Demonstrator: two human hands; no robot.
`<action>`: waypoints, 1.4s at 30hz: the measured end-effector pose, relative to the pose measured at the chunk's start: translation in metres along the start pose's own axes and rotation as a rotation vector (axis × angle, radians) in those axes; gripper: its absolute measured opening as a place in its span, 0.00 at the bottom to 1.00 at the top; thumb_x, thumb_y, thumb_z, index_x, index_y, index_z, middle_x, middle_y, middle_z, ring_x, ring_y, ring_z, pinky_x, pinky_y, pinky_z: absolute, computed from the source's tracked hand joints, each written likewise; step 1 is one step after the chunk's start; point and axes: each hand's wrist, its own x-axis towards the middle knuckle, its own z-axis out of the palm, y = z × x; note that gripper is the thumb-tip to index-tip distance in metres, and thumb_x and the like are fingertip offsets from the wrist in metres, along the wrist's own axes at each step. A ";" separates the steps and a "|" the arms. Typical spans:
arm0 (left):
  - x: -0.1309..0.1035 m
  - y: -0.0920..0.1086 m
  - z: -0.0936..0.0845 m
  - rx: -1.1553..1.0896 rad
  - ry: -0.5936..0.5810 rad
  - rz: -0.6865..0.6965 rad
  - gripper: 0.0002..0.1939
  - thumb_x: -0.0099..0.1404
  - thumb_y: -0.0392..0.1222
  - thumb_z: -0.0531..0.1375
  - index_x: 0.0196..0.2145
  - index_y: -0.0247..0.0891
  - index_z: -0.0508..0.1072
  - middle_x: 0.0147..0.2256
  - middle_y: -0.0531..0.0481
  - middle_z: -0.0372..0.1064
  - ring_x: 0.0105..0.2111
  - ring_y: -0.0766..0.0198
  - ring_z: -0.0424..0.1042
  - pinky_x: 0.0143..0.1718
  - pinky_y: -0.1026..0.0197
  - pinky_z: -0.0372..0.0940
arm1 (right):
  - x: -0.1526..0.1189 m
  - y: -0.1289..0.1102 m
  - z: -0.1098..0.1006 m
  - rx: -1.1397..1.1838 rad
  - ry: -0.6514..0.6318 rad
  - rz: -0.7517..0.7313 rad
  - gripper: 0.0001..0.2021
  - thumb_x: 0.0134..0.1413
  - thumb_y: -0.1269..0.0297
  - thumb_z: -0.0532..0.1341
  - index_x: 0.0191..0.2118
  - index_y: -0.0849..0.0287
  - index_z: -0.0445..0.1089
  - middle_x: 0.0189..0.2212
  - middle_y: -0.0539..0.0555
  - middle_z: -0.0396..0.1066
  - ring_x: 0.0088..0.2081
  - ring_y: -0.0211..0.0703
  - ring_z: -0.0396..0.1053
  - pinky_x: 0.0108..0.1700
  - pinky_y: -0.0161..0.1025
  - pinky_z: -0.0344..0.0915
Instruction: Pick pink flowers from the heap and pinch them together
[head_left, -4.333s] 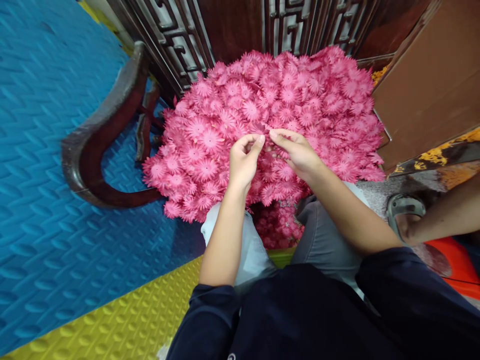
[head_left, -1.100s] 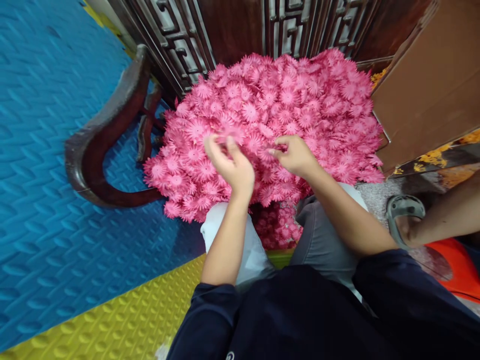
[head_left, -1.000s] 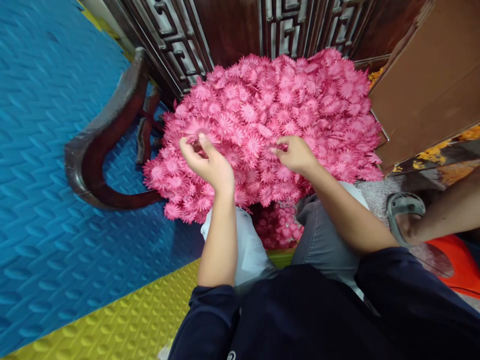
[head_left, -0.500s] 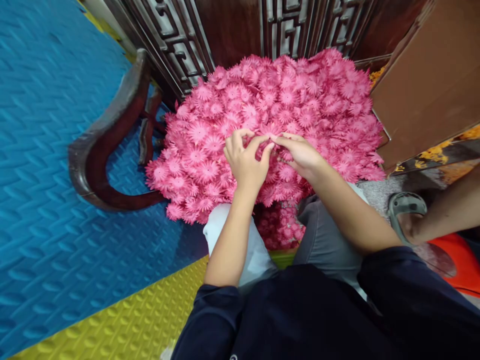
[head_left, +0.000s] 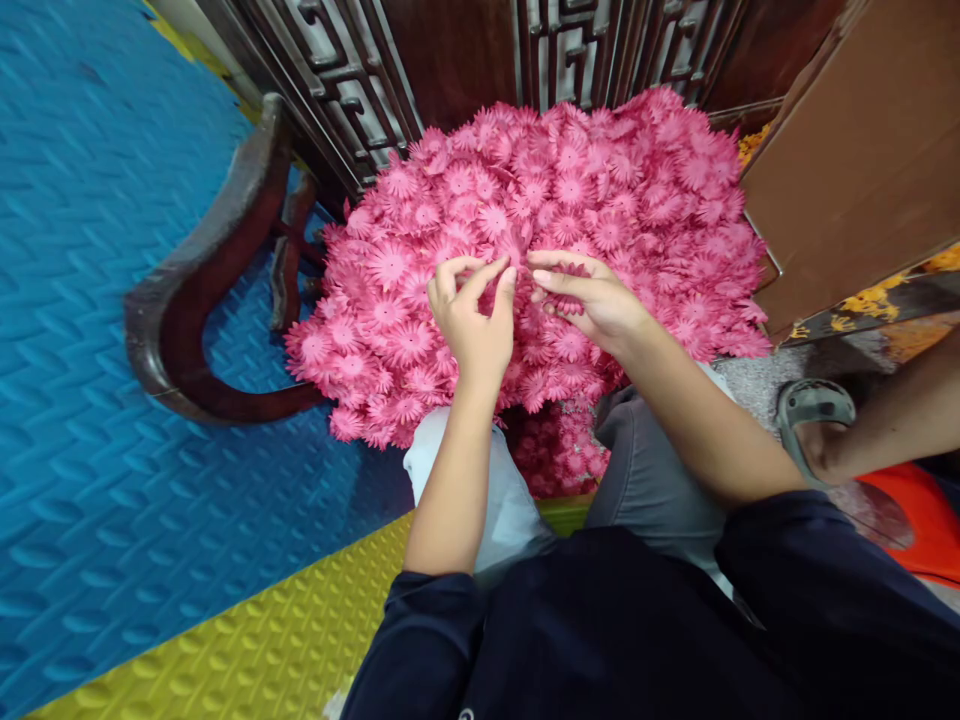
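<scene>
A wide heap of pink artificial flowers [head_left: 390, 265] spreads in front of my knees. Above its middle, my left hand [head_left: 476, 310] pinches a pink flower [head_left: 511, 245] between thumb and forefinger. Just to the right, my right hand [head_left: 589, 300] has its thumb and fingers drawn together around a darker pink flower piece [head_left: 566, 305], part of which shows between the fingers. A small gap separates the two hands. Fine detail at the fingertips is hard to make out against the pink heap.
A curved dark wooden armrest [head_left: 180, 300] stands left of the heap, on blue textured matting [head_left: 67, 400]. Carved dark wood panels [head_left: 450, 60] are behind. A brown cardboard box [head_left: 862, 170] is at the right, near another person's sandalled foot [head_left: 817, 440]. More pink flowers lie between my knees.
The hands, whose fingertips met before, have moved apart. My left hand has shifted left, and the flower pieces at both hands now show more clearly.
</scene>
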 end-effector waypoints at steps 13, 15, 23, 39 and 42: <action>-0.002 0.002 0.003 -0.021 -0.025 -0.029 0.08 0.64 0.46 0.62 0.39 0.44 0.79 0.39 0.50 0.73 0.43 0.61 0.70 0.49 0.57 0.63 | 0.004 0.008 0.003 -0.054 0.064 -0.118 0.25 0.26 0.49 0.76 0.33 0.59 0.76 0.25 0.48 0.73 0.27 0.34 0.67 0.33 0.36 0.65; -0.003 0.003 0.003 -0.039 -0.032 -0.031 0.09 0.64 0.47 0.62 0.40 0.44 0.79 0.39 0.50 0.73 0.43 0.61 0.70 0.49 0.58 0.64 | 0.004 0.008 0.004 -0.063 0.076 -0.141 0.25 0.27 0.50 0.76 0.33 0.60 0.76 0.25 0.48 0.73 0.27 0.34 0.67 0.33 0.36 0.65; -0.001 0.005 0.004 -0.199 -0.033 -0.003 0.04 0.62 0.42 0.65 0.34 0.42 0.80 0.35 0.52 0.76 0.39 0.64 0.73 0.46 0.60 0.67 | 0.002 0.007 0.004 -0.075 0.083 -0.155 0.24 0.26 0.48 0.76 0.31 0.59 0.77 0.20 0.46 0.70 0.24 0.32 0.65 0.30 0.35 0.63; 0.001 0.005 0.003 -0.289 -0.023 -0.076 0.03 0.60 0.37 0.66 0.28 0.41 0.78 0.31 0.53 0.77 0.35 0.65 0.74 0.43 0.61 0.68 | 0.003 0.010 0.006 -0.097 0.097 -0.168 0.20 0.29 0.52 0.76 0.30 0.57 0.78 0.33 0.51 0.78 0.41 0.42 0.74 0.50 0.43 0.70; 0.001 0.006 0.003 -0.270 -0.023 -0.083 0.03 0.60 0.37 0.65 0.28 0.41 0.78 0.31 0.53 0.77 0.35 0.65 0.74 0.43 0.61 0.68 | 0.003 0.010 0.007 -0.093 0.094 -0.177 0.21 0.27 0.50 0.76 0.29 0.57 0.77 0.31 0.51 0.77 0.40 0.41 0.73 0.50 0.43 0.69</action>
